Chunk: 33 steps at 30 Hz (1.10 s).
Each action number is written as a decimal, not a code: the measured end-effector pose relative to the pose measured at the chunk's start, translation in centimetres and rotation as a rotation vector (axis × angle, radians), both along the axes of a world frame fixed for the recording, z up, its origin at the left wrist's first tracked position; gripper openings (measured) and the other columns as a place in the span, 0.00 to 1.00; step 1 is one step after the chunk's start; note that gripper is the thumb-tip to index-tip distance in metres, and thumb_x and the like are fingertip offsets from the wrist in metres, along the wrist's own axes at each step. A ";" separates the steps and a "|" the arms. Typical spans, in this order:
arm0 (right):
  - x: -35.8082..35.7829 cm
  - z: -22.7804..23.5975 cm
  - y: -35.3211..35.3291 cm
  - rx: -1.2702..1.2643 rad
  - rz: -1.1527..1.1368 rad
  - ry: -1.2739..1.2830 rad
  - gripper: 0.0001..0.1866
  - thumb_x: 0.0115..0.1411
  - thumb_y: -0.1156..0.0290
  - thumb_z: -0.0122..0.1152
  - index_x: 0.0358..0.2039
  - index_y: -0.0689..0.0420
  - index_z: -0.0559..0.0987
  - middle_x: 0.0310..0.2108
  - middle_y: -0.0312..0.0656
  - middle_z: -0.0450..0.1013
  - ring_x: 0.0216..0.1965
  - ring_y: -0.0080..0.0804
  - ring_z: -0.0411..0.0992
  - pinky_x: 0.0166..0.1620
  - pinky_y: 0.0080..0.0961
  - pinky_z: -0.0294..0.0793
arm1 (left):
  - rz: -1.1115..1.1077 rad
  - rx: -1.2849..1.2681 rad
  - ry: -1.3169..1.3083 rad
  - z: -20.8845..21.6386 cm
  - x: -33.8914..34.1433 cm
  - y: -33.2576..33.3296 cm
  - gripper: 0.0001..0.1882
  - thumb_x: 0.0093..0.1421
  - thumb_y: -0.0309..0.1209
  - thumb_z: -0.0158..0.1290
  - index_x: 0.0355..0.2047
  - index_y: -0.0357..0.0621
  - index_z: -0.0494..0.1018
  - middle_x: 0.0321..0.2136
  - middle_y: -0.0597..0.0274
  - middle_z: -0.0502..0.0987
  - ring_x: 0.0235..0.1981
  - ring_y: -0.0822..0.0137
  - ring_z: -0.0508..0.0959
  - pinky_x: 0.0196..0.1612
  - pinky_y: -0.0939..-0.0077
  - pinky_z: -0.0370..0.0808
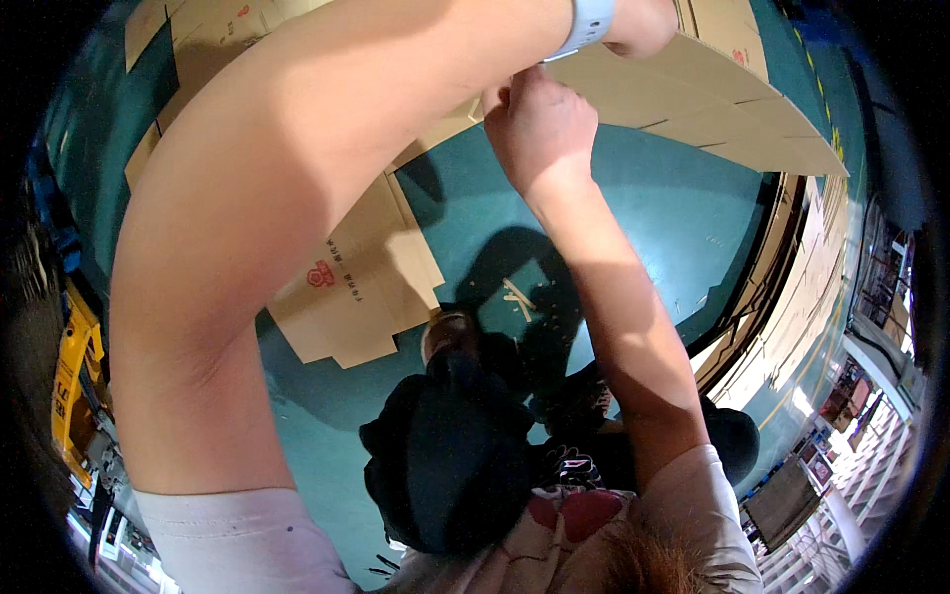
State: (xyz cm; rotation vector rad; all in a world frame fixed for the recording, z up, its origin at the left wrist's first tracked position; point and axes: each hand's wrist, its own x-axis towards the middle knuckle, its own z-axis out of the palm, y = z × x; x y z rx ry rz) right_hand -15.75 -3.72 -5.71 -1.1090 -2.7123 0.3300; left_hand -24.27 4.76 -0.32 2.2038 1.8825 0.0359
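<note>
A large brown cardboard sheet (pixel 712 114) is raised in front of me, its long edge curving toward the right. My left arm crosses the upper view, wearing a pale blue watch band (pixel 590 25). At the sheet's upper part, my left hand (pixel 643 28) touches or overlaps it; its fingers are hidden at the top edge. Below the watch, my right hand (pixel 546 124) is closed in a fist by the sheet's near edge. Whatever its curled fingers hold cannot be made out.
On the green floor lies a flat cardboard piece (pixel 361 287) with red and dark print. Small cardboard strips (pixel 518 299) are scattered by my feet. Stacked cardboard (pixel 782 297) stands at the right. A yellow piece of equipment (pixel 74 381) is at the far left.
</note>
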 end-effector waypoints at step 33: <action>0.3 0.0 -1.1 0.064 0.068 0.104 0.09 0.52 0.68 0.54 0.31 0.55 0.65 0.19 0.44 0.73 0.24 0.44 0.74 0.26 0.39 0.72 | 0.202 0.073 -0.163 0.4 -1.2 -1.6 0.08 0.39 0.25 0.59 0.23 0.37 0.79 0.26 0.44 0.77 0.31 0.53 0.79 0.35 0.65 0.75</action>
